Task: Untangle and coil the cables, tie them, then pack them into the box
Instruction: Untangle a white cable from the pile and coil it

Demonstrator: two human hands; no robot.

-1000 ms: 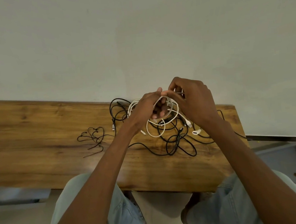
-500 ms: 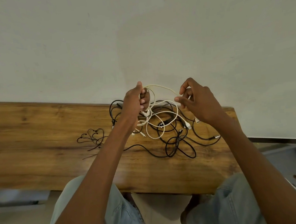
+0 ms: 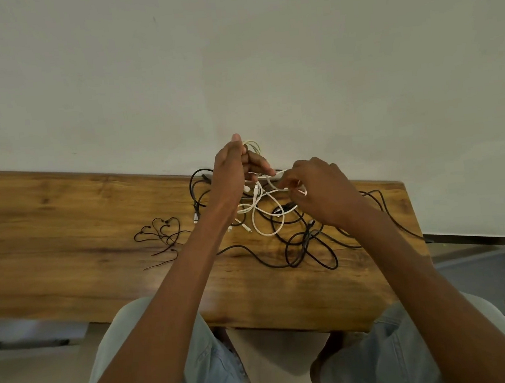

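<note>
A tangle of white and black cables lies on the far right part of the wooden table [image 3: 64,240]. My left hand [image 3: 232,170] is raised above the pile and grips loops of the white cable [image 3: 268,220], which stick out past its thumb. My right hand [image 3: 322,190] is close beside it and pinches a strand of the same white cable. More white loops hang down from both hands onto the pile. Black cables [image 3: 306,248] sprawl under and to the right of my hands. No box is in view.
A small bundle of thin black ties [image 3: 162,234] lies left of the pile. The table's far edge meets a plain wall. My knees are below the near edge. A grey tray-like surface [image 3: 494,279] sits on the floor to the right.
My hands had pulled apart half a second ago; now the right hand has come back in toward the left, and the left hand has risen a little with the white loops.
</note>
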